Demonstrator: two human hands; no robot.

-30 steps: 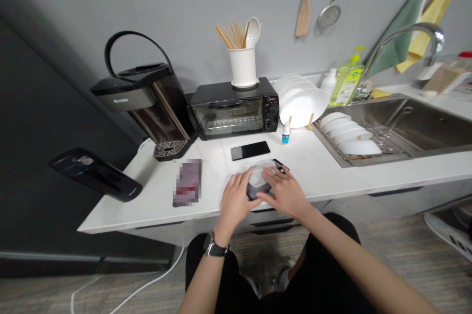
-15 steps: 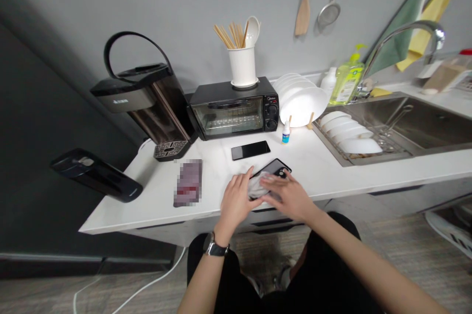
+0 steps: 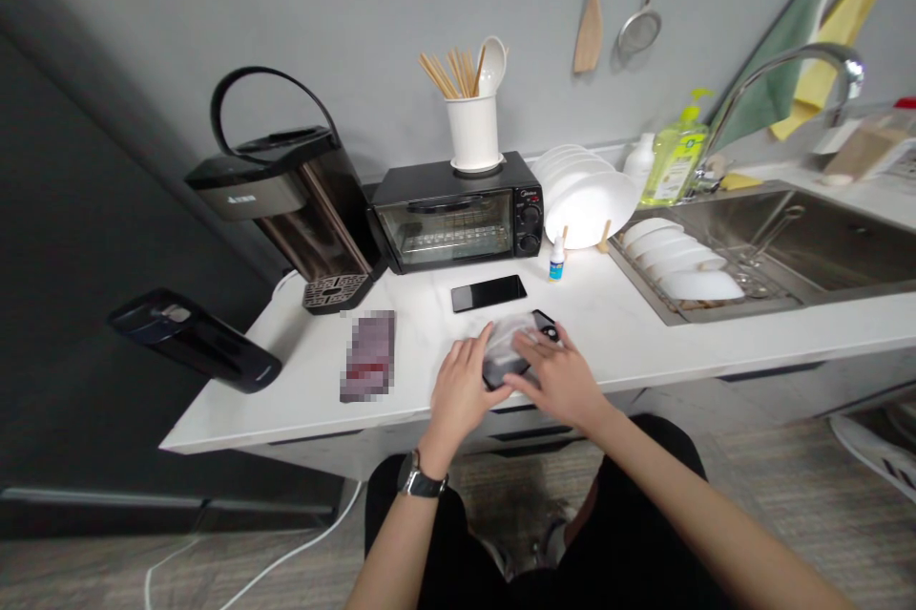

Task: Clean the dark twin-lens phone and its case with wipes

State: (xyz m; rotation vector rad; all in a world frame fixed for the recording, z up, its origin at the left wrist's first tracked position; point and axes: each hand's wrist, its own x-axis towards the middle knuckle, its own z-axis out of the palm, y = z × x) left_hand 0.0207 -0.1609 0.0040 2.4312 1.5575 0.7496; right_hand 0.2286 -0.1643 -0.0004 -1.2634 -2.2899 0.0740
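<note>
Take the phone (image 3: 505, 367) under the hands as the clock's centre, with 12 o'clock straight away from the person; nearest is a wristwatch (image 3: 422, 478), at 7 o'clock on the left wrist. The left hand (image 3: 460, 386) is clamped around the phone's near-left part, thumb at the near edge and fingers along the 9 o'clock side. The right hand (image 3: 565, 381) lies at 3 o'clock, its fingers pressing a thin whitish tissue (image 3: 511, 335) onto the phone; whether they also pinch it is hidden. The two thumbs nearly meet at 6 o'clock. The phone itself lies on the white counter (image 3: 422, 324) close to its front edge, back up, with its lens corner peeping out at 1 o'clock. Half a second ago the tissue was bunched lower, by the left fingers, and much of the far end was bare; now it is spread over the middle and far part, while the phone itself has hardly moved. That suggests the rubbing is under way in strokes along the back, with the left hand as the anchor. Farther out, a packet-like thing (image 3: 368, 357), blurred out, lies at 9 o'clock, a second phone (image 3: 489, 294) at 11 and a small spray bottle (image 3: 556, 260) at 1. Beyond stand a toaster oven (image 3: 458, 223) at 11 and white plates (image 3: 591, 207) at 1.
</note>
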